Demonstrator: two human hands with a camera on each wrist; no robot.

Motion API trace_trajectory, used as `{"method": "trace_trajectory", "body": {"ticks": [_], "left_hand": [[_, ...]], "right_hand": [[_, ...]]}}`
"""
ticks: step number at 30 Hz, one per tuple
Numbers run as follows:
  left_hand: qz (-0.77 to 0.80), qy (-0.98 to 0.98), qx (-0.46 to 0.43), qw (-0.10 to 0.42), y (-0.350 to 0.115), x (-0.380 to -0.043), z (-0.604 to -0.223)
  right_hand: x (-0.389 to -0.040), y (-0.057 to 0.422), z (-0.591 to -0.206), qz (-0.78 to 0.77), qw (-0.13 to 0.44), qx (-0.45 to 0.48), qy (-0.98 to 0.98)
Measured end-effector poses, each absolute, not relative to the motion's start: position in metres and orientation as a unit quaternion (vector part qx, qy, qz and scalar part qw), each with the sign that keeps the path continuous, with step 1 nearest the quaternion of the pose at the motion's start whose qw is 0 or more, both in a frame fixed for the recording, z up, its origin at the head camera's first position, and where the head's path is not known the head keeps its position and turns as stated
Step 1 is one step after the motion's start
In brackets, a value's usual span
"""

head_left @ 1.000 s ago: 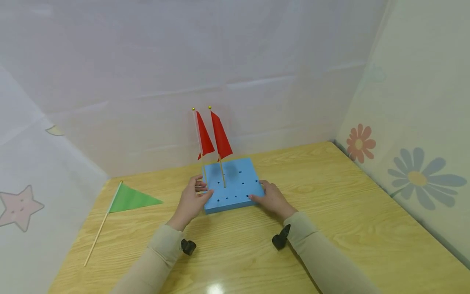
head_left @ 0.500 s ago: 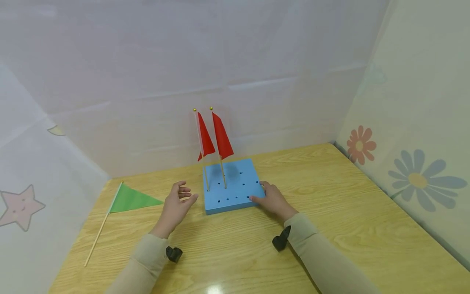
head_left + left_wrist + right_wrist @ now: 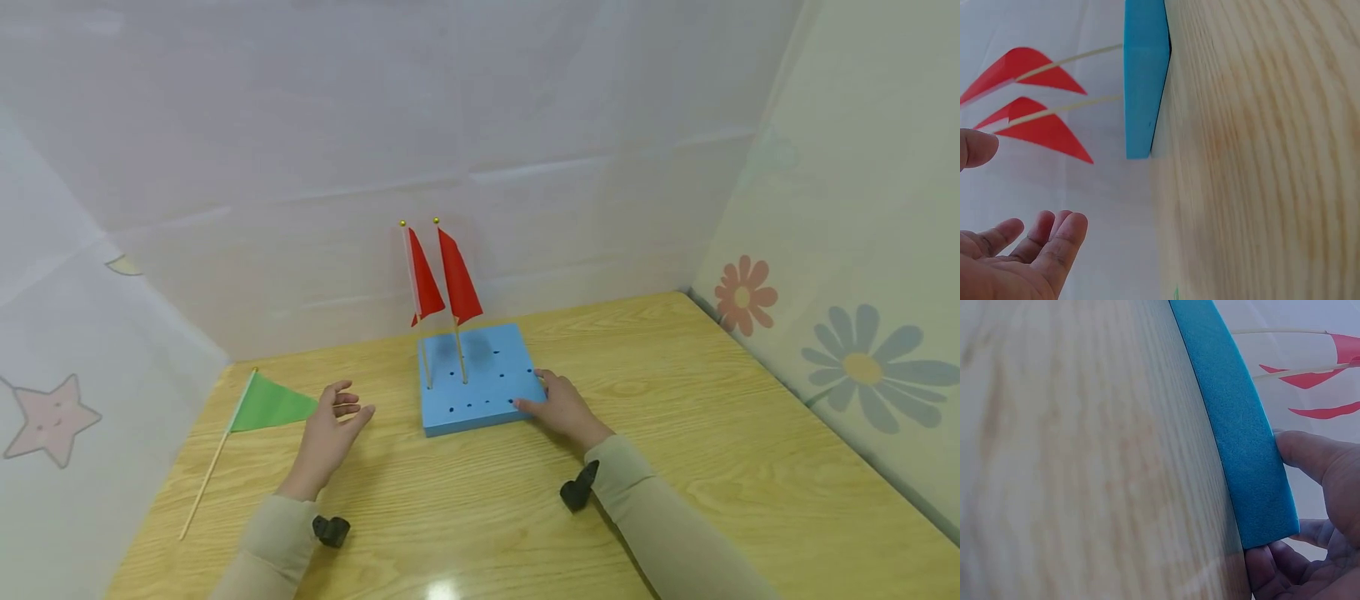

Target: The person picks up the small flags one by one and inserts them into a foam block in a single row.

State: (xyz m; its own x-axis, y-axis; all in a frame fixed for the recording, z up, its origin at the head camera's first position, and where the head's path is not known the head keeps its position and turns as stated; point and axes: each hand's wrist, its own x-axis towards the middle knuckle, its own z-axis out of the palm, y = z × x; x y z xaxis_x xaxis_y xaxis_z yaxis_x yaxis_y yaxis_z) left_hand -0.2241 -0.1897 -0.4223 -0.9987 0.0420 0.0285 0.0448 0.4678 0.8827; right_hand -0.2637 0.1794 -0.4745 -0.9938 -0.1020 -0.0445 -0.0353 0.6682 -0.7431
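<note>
A blue foam board (image 3: 480, 393) with several small holes in its top lies on the table. Two red flags stand upright in it, the left flag (image 3: 426, 287) beside the right flag (image 3: 459, 282), their sticks set in holes. My right hand (image 3: 564, 410) holds the board's near right corner, thumb on the top edge and fingers against the side. To the left of the board, my left hand (image 3: 326, 433) hovers with relaxed, parted fingers and nothing in it. Its fingers are near the tip of a green triangular flag (image 3: 266, 404), which lies flat and is partly covered by the hand.
The wooden table (image 3: 675, 467) backs onto a white cloth wall (image 3: 337, 167). A side wall (image 3: 810, 250) with printed flowers borders it on the right, and another with a printed star (image 3: 52, 421) on the left.
My left hand has left the board's left side and moved left toward the green flag. My right hand stays at the board's corner, and the red flags still stand.
</note>
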Motion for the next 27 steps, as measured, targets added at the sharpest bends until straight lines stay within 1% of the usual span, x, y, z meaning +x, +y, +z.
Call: {"method": "trace_trajectory", "body": {"ticks": [7, 18, 23, 27], "left_hand": [[-0.509, -0.861, -0.006, 0.001, -0.211, -0.218, -0.42], [-0.481, -0.876, 0.034, -0.014, -0.24, -0.207, -0.42], [-0.462, -0.885, 0.052, -0.03, -0.26, -0.204, -0.419], [-0.45, -0.89, 0.063, -0.033, -0.277, -0.201, -0.416]], "right_hand": [[-0.265, 0.181, -0.478, -0.403, 0.043, -0.036, 0.913], [-0.265, 0.18, -0.477, -0.405, 0.042, -0.034, 0.913], [-0.264, 0.18, -0.478, -0.406, 0.044, -0.035, 0.912], [-0.265, 0.181, -0.477, -0.402, 0.041, -0.04, 0.914]]}}
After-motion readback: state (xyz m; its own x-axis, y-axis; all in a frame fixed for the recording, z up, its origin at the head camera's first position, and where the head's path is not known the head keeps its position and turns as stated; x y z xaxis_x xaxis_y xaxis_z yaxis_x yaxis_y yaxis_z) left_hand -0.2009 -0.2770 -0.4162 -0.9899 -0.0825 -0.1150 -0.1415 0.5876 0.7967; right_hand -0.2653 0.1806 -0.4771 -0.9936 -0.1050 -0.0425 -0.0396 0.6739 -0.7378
